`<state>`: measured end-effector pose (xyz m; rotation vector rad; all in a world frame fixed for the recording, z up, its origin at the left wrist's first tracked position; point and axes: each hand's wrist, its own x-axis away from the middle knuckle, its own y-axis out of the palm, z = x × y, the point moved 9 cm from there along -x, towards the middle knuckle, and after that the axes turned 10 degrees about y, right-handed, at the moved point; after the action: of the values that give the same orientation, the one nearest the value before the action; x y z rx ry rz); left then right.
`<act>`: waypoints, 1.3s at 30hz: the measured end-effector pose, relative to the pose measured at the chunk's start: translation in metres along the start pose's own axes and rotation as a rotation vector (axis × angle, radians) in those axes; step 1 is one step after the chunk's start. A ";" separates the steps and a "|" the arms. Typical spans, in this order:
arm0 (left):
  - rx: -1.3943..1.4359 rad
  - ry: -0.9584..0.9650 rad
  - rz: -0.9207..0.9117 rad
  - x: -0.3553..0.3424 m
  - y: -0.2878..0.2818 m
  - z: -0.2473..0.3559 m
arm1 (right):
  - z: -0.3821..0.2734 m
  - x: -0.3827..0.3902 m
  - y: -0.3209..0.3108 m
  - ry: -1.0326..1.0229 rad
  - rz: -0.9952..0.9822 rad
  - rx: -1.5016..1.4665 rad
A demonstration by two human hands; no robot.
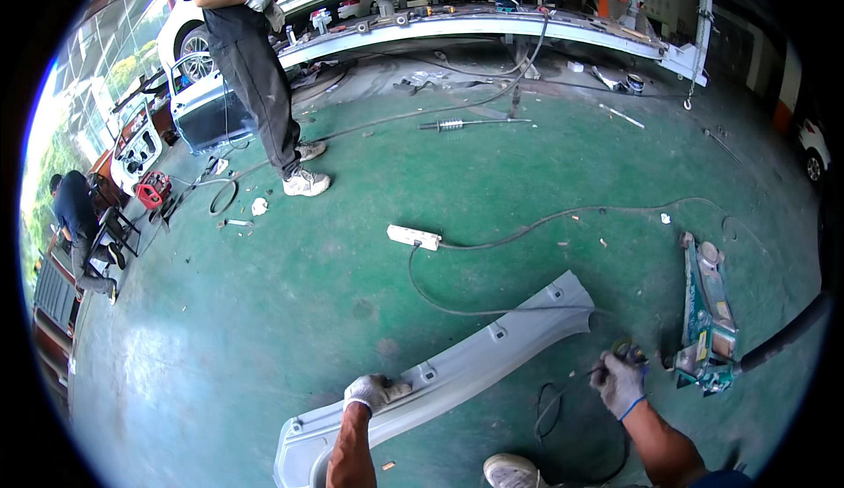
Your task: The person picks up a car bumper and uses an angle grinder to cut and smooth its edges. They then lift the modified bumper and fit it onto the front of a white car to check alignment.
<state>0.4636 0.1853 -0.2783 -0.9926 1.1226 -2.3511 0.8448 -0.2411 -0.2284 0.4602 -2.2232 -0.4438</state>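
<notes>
A long grey car body panel (pixel 475 356) stretches from the lower left up toward the right above the green floor. Along its upper edge sit several small tabs with openings. My left hand (pixel 376 393), in a whitish work glove, is closed over that edge, left of the panel's middle. Just beyond the panel's right end, my gloved right hand (pixel 620 382) is wrapped round a dark power tool (pixel 626 350) with a roundish head. The hand covers most of the tool, so its exact kind is unclear. A dark cord (pixel 547 409) loops beside it.
A white power strip (pixel 414 237) trails cable across the floor. A green floor jack (pixel 706 321) stands at right. One person (pixel 255 66) stands at upper left; another (pixel 81 224) sits far left. Behind lies a car-frame bench (pixel 475 25); a slide hammer (pixel 470 123) rests before it.
</notes>
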 end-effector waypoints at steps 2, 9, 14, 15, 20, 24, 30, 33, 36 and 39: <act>-0.025 -0.017 -0.022 0.022 -0.016 0.013 | -0.028 -0.002 0.005 -0.119 -0.020 -0.059; -0.030 -0.142 0.006 0.111 -0.082 -0.020 | -0.104 -0.005 -0.013 -0.422 -0.069 -0.332; -0.156 -0.359 0.264 0.227 -0.167 -0.046 | -0.061 -0.004 0.011 -0.235 0.080 -0.134; -0.324 -0.325 0.325 0.246 -0.199 -0.005 | -0.048 0.002 0.013 -0.181 0.108 0.067; -0.315 -0.237 0.837 0.341 -0.292 0.022 | 0.072 -0.001 0.048 -0.333 -0.090 1.126; -0.462 -0.493 0.875 0.387 -0.322 0.012 | 0.127 0.004 0.096 -0.608 -0.243 1.265; -0.661 -0.445 0.812 0.427 -0.309 -0.016 | 0.062 0.046 0.170 -0.182 -0.232 0.497; -0.554 -0.497 0.689 0.434 -0.290 -0.047 | 0.028 0.026 0.144 -0.183 -0.092 0.206; -0.773 -0.475 0.662 0.449 -0.276 -0.075 | 0.046 0.014 0.129 -0.038 -0.103 0.449; -0.850 -0.436 0.710 0.454 -0.270 -0.088 | 0.113 -0.018 0.083 0.112 -0.225 1.092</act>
<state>0.0815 0.1422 0.0947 -1.0248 1.9079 -1.0241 0.7535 -0.1419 -0.2715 1.2523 -2.1388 0.7354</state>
